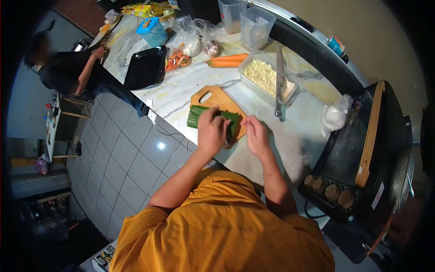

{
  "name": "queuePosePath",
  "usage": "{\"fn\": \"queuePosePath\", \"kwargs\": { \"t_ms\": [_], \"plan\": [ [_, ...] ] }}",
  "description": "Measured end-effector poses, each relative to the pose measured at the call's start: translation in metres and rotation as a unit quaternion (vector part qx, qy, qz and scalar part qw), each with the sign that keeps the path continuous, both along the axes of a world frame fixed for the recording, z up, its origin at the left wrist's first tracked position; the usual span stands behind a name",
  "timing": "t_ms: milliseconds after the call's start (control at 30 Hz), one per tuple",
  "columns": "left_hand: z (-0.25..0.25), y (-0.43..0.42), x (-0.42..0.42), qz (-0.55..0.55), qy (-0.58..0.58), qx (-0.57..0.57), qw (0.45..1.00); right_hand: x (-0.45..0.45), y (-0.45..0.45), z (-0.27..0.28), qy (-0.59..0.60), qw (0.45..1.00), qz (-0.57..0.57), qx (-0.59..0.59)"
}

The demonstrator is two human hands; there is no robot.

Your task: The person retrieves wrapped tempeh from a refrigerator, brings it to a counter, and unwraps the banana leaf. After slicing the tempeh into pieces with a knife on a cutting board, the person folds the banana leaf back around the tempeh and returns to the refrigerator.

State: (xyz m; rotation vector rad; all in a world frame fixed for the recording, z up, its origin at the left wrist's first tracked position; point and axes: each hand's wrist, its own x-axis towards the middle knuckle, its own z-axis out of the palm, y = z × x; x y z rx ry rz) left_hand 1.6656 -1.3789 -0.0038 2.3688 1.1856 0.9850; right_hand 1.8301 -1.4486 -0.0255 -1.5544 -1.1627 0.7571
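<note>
Green leaf (195, 116) lies across the wooden board (219, 94) on the counter (294, 131). The left hand (211, 132) curls over it; the right hand (257, 137) bunches its fingertips just beside it. From where I stand, I can't tell whether either grips anything.

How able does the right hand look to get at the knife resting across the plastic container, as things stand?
Probably yes: the knife juts past the plastic container on its near side, and nothing appears to stand between it and the right hand.
</note>
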Motion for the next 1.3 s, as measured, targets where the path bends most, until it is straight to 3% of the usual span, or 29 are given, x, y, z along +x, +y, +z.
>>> {"fn": "queuePosePath", "kwargs": {
  "t_ms": [133, 200, 333, 400, 533, 600, 733, 833, 900, 1033, 1100, 1233, 1300],
  "plan": [
    [-0.004, 0.020, -0.024, -0.023, -0.004, -0.038, 0.999, 0.003, 0.020, 0.014, 0.013, 0.999, 0.037, -0.006],
    [0.002, 0.025, -0.031, -0.028, 0.026, -0.008, 0.999, 0.005, 0.028, 0.025, -0.114, 0.988, 0.105, -0.016],
    [0.011, 0.020, -0.046, -0.038, 0.103, 0.012, 0.994, 0.010, 0.039, 0.035, -0.171, 0.973, 0.142, -0.056],
    [0.011, 0.021, -0.051, -0.054, 0.114, 0.009, 0.992, 0.011, 0.044, 0.029, -0.228, 0.952, 0.206, -0.012],
    [-0.005, 0.043, -0.064, -0.128, 0.096, -0.035, 0.987, 0.008, 0.047, 0.033, -0.227, 0.955, 0.189, -0.022],
    [-0.008, 0.055, -0.067, -0.148, 0.078, -0.054, 0.984, 0.011, 0.045, 0.042, -0.149, 0.972, 0.147, -0.110],
    [-0.004, 0.073, -0.071, -0.177, 0.107, -0.039, 0.978, 0.015, 0.033, 0.022, -0.170, 0.971, 0.051, -0.163],
    [0.003, 0.081, -0.072, -0.185, 0.132, -0.029, 0.973, 0.014, 0.024, -0.001, -0.263, 0.947, -0.003, -0.183],
    [0.002, 0.084, -0.074, -0.197, 0.135, -0.025, 0.971, 0.006, 0.020, -0.001, -0.416, 0.906, -0.062, -0.052],
    [-0.001, 0.090, -0.076, -0.223, 0.104, -0.046, 0.968, -0.012, 0.029, 0.027, -0.440, 0.894, -0.086, 0.000],
    [0.000, 0.095, -0.075, -0.232, 0.102, -0.051, 0.966, -0.013, 0.036, 0.039, -0.294, 0.947, 0.108, -0.072],
    [0.000, 0.107, -0.075, -0.269, 0.093, -0.061, 0.957, -0.015, 0.051, 0.039, -0.354, 0.927, 0.116, -0.033],
    [-0.001, 0.110, -0.076, -0.279, 0.096, -0.066, 0.953, -0.014, 0.056, 0.039, -0.364, 0.915, 0.172, -0.010]
  ]
}}
